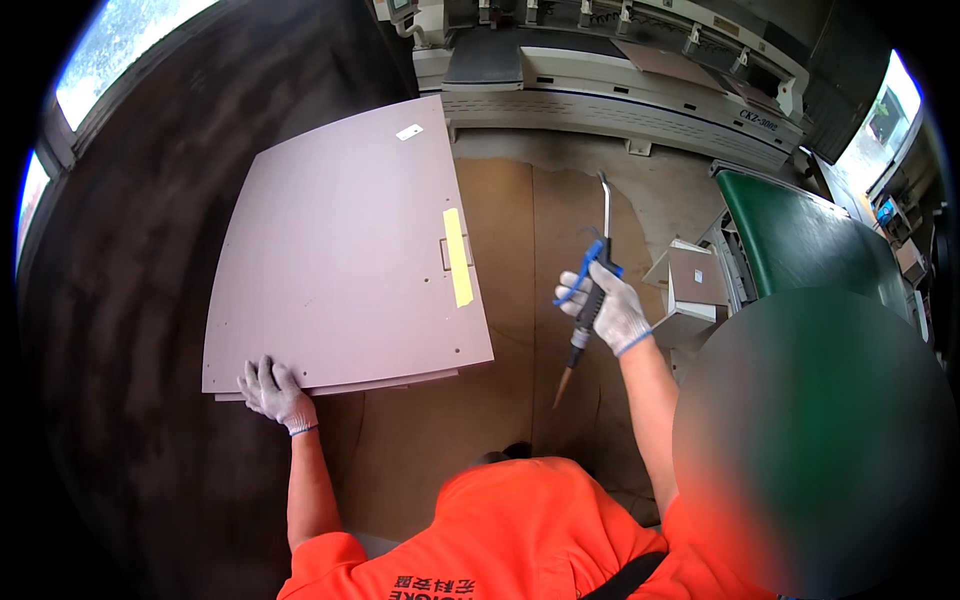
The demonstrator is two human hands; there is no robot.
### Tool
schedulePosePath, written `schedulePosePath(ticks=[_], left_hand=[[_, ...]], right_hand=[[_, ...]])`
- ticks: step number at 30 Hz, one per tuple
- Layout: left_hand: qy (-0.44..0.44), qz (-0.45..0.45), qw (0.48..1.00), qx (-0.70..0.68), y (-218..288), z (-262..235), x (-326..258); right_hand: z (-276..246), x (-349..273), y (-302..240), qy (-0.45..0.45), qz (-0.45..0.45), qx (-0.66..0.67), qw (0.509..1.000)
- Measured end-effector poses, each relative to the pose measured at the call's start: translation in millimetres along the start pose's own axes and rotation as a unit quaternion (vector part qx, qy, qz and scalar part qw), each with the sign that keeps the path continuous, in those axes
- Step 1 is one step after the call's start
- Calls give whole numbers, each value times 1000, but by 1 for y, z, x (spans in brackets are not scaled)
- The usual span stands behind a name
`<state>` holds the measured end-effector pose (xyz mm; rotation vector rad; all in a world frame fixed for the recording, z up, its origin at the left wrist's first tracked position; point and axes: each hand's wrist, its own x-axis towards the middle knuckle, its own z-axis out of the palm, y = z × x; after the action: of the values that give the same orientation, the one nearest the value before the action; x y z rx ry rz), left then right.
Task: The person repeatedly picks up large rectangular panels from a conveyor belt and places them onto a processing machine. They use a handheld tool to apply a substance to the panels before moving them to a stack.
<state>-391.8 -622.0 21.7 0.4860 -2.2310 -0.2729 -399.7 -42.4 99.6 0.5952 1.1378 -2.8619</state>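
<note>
A stack of pale pinkish board panels [340, 240] lies at the left, with the edges of lower boards showing under the top one. On the top panel are a yellow strip [457, 258] near the right edge, a small white label [409, 132] at the far end and several small holes. My left hand [274, 392], in a white knit glove, rests on the panel's near edge with its fingers stretched over the surface. Gloved too, my right hand [608, 305] is closed round an air blow gun [592, 290] with a blue trigger and bent metal nozzle. Its nozzle points away from me; a brownish hose hangs below.
Brown sheeting [495, 230] covers the floor beside the stack. A long grey machine [620, 100] spans the back. At the right stand a green-topped conveyor table [800, 235] and a white box-like unit [690, 285]. A large blurred patch hides the lower right.
</note>
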Motion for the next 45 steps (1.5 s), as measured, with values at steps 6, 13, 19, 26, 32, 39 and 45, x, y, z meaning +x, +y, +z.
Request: schedulePosePath(ticks=[6,13,19,26,32,39,45], left_hand=[[31,0,999,-33,10,10,2],[-68,182,977,-83,128,-32,-18],[-193,356,845,-350,337,-86,-110],[-467,488,615,-407,460,-93,-307],[-692,575,342,-271,551,-137,-431],[-626,713,193,-251,661,-225,-545],[-516,774,91,-356,727,-297,-637]], right_hand=[[-30,-94,4,-50,73,-501,861],[-19,-198,-42,-205,34,-674,708],[-104,-251,-41,-100,132,-598,784],[-259,-385,-20,256,115,-325,903],[-378,-514,51,516,-79,-159,838],[-406,-599,118,624,-160,11,765],[-403,-621,128,667,-192,127,709]])
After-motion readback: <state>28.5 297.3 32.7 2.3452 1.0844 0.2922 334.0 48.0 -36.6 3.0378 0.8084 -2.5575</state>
